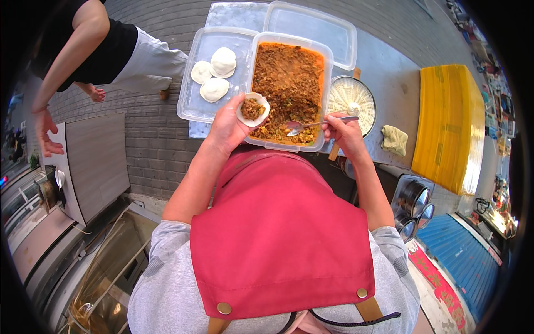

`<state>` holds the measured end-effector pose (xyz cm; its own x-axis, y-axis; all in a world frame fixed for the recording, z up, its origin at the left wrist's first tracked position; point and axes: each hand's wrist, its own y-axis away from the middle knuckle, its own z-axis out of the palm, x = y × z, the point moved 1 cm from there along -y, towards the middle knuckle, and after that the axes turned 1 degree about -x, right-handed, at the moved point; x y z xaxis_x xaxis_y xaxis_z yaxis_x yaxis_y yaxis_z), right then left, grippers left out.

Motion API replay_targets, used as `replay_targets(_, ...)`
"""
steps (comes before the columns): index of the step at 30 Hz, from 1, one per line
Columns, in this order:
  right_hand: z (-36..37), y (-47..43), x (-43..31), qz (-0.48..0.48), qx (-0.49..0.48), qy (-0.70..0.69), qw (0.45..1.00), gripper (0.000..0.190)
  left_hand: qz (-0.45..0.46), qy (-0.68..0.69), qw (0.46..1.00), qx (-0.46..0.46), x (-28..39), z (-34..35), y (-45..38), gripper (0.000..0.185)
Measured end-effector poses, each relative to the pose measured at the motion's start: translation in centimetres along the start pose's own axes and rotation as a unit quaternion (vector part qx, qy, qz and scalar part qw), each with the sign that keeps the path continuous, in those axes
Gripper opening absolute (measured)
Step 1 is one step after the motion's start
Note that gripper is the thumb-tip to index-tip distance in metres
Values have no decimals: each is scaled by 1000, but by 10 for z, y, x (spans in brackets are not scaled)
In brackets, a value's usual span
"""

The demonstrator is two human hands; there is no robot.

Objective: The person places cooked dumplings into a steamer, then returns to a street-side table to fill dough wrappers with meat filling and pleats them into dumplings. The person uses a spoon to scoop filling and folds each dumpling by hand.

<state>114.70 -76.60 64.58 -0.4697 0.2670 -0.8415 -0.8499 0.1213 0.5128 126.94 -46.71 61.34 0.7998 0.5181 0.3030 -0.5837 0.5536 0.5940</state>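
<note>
In my left hand (230, 124) lies a round dough wrapper (253, 110) with a mound of brown filling on it, over the near left edge of a clear plastic tub. My right hand (343, 132) grips the handle of a metal spoon (297, 127), whose bowl rests at the surface of the chopped filling (288, 79) in the tub. Stacks of pale round wrappers (223, 62) lie on a translucent plastic lid (186, 89) left of the tub. Right of the tub, a round woven lid (351, 100) sits partly behind my right hand.
A second plastic lid (311, 21) lies behind the tub on the metal table (392, 75). A folded cloth (394, 140) and a yellow-wrapped box (444, 129) are at the right. Lidded metal containers (413, 200) stand lower right. Another person (100, 54) stands at the left, beyond the table.
</note>
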Motion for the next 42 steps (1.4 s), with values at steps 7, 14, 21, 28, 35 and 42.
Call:
replay_targets(7, 56, 26, -41, -187, -28, 71, 979, 13, -23, 27, 999, 4, -20, 8, -4, 43)
replay_targets(14, 114, 35, -41, -472, -71, 481, 735, 18, -20, 66, 997, -22, -27, 15, -18, 47)
replay_targets(21, 119, 30, 1, -511, -103, 575, 631, 27, -5, 128, 991, 34, -28, 15, -33, 50)
replay_targets(28, 134, 59, -43, -413, 29, 380, 827, 11, 21, 94, 995, 29, -11, 16, -18, 43)
replay_targets(35, 136, 40, -16, -179, 51, 73, 980, 21, 6, -11, 998, -57, -3, 14, -16, 42)
replay_targets(42, 82, 79, -39, -215, 144, 326, 909, 12, -15, 15, 998, -59, 4, -7, -15, 34)
